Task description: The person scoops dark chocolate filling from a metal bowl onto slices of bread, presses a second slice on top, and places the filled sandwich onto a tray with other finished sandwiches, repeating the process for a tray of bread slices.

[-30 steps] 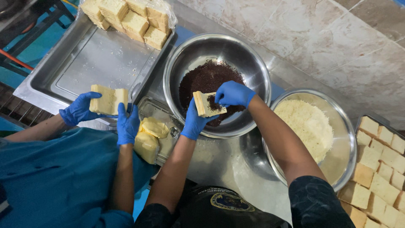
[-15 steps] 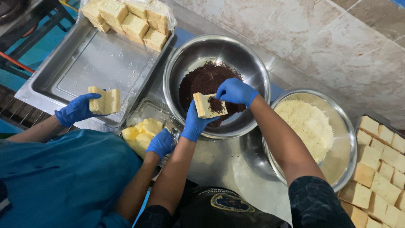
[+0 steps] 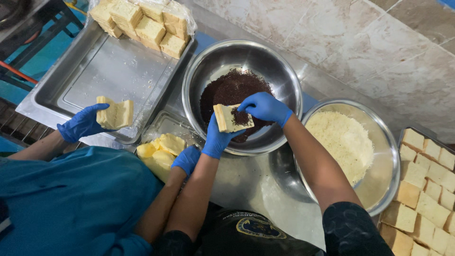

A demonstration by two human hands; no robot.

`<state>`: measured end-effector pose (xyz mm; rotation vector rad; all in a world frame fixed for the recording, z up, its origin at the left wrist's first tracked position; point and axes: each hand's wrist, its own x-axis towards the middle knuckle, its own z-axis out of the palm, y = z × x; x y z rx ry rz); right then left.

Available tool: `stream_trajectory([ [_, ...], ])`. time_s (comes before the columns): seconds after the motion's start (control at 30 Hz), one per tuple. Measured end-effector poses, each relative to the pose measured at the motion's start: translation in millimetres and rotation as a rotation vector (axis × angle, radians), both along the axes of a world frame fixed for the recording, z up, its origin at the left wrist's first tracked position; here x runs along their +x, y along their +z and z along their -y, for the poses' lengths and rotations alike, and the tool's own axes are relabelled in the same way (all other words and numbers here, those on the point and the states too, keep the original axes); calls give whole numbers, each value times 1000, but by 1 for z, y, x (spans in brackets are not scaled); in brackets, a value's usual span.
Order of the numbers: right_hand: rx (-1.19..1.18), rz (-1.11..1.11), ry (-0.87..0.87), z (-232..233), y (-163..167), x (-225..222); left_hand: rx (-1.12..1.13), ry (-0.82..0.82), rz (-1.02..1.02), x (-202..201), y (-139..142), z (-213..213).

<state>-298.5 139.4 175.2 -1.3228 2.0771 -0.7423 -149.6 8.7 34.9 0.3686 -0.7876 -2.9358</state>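
Observation:
My left hand [image 3: 215, 138] in a blue glove holds a white bread slice [image 3: 226, 119] flat over a steel bowl [image 3: 290, 83] of dark chocolate sprinkles [image 3: 227, 89]. My right hand [image 3: 265, 107], also gloved, has its fingertips bunched on a small heap of sprinkles on the slice's right end. Both hands are above the bowl's near half.
A co-worker in blue at the left holds a bread slice [image 3: 116, 114] in one gloved hand [image 3: 81, 124]; the other hand [image 3: 187, 159] touches yellow butter [image 3: 161, 150]. A steel tray [image 3: 104, 71] carries stacked bread [image 3: 142, 21]. A bowl of grated cheese [image 3: 341, 137] and cut bread [image 3: 426, 189] lie to the right.
My right hand has moved slightly across the slice, leaving more sprinkles on it. The co-worker's nearer hand left their slice and dropped to the butter.

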Motion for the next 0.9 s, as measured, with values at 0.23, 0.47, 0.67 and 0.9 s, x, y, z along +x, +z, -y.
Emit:
stream_trajectory([
  [0.23, 133, -19, 50, 0, -8, 18, 190, -10, 46, 0, -2, 3],
  [0.47, -142, 336, -376, -65, 5, -4, -491, 180, -98, 19, 27, -3],
  [0.67, 58, 54, -835, -287, -61, 13, -1389, 172, 5, 35, 48, -13],
  [0.9, 117, 103, -778, -374, -153, 83, -587, 34, -81, 20, 49, -105],
])
